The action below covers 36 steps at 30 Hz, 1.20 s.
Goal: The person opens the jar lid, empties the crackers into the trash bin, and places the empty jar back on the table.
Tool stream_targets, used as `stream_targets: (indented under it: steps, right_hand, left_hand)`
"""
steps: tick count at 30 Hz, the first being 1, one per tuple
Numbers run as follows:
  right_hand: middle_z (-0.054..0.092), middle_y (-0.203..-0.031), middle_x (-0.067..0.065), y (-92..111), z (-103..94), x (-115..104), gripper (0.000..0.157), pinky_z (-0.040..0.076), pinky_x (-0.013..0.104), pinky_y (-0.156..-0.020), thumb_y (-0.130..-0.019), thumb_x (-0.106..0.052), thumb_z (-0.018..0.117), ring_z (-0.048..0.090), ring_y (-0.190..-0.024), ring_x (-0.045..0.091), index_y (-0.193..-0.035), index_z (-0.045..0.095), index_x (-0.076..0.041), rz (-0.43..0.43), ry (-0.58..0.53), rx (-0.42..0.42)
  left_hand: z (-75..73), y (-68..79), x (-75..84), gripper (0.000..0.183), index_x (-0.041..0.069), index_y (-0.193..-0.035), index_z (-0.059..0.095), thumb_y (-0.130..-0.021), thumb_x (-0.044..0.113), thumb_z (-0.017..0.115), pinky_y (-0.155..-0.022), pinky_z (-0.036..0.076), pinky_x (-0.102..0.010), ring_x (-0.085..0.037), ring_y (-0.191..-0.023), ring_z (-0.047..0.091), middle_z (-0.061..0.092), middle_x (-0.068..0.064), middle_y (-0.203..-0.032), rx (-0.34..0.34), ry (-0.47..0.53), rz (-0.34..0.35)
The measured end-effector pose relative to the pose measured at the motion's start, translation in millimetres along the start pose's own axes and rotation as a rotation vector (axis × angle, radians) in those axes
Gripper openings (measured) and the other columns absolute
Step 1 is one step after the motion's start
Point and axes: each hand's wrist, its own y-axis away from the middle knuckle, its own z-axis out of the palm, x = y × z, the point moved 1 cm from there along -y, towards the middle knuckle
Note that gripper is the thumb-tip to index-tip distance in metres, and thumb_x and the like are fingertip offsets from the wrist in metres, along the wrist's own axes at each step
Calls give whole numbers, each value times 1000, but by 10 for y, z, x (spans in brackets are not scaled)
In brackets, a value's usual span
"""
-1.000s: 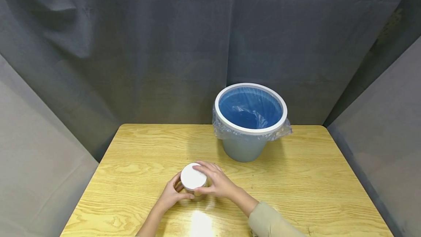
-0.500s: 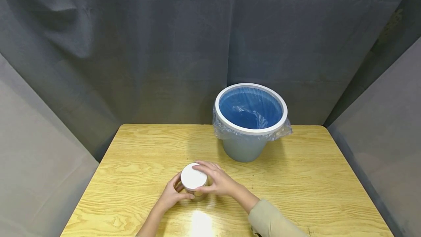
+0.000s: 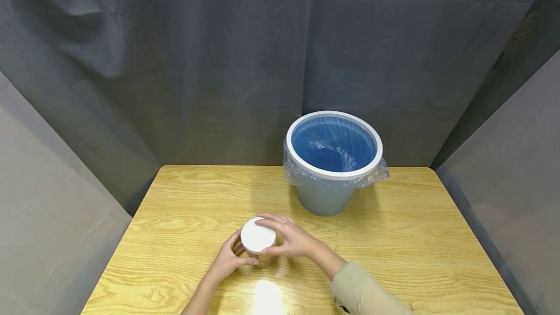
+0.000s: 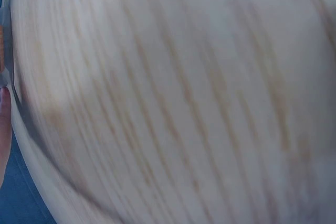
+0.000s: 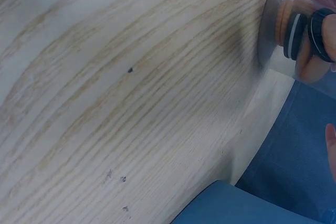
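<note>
A clear jar (image 3: 264, 260) with a round white lid (image 3: 255, 235) stands on the wooden table near its front. My left hand (image 3: 225, 259) holds the jar's side, thumb at the front and fingers behind. From the right, my right hand (image 3: 294, 241) grips the lid, its fingers over the far edge and thumb at the near edge. Through the jar wall, the right wrist view shows several stacked round pieces that look like sandwich cookies (image 5: 294, 34), some orange and some dark. In the left wrist view, only the jar's edge (image 4: 6, 51) and a finger (image 4: 4, 129) appear.
Behind and right of the jar stands a grey bin (image 3: 325, 198) with a white rim and a clear plastic liner folded over it. Wood-grain table (image 3: 183, 218) lies around both hands. Dark grey cloth (image 3: 210, 62) hangs at the back, with lighter panels at both sides.
The right hand has turned very slightly at the lid, and its thumb has shifted a little to the right. Left hand, jar and bin look the same.
</note>
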Motion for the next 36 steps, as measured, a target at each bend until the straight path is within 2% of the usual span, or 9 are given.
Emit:
stream_targets:
  steps: [8, 15, 24, 36]
  right_hand:
    - [37, -143, 4, -3, -3, 29, 66, 30, 53, -105, -79, -44, 68, 34, -130, 23, -135, 44, -20, -7, -4, -9]
    - [36, -144, 3, -1, -13, 22, 66, 28, 54, -106, -79, -45, 67, 33, -131, 24, -135, 44, -20, -10, 6, -11]
    - [33, -145, 7, 17, -17, -30, 65, 32, 55, -103, -82, -46, 64, 34, -130, 26, -137, 42, -19, -23, 57, -3]
    - [36, -143, 4, 78, 45, -114, 73, 35, 54, -100, -78, -57, 62, 38, -127, 27, -137, 41, -21, 34, 164, 104]
  left_hand:
    - [8, 3, 4, 87, 16, -141, 32, -69, 10, 79, -106, 34, -40, -35, -128, 34, 36, -11, -141, 1, -37, 21]
    - [13, -5, 9, 87, 19, -140, 34, -67, 8, 80, -107, 33, -39, -30, -129, 35, 37, -7, -141, 9, -24, -1]
    - [7, -4, -2, 86, 18, -141, 31, -70, 5, 77, -105, 35, -41, -34, -128, 36, 35, -9, -142, -23, 4, 8]
    - [10, 2, 7, 86, 19, -140, 34, -68, 6, 79, -107, 33, -40, -31, -128, 36, 38, -8, -140, -6, -3, 3]
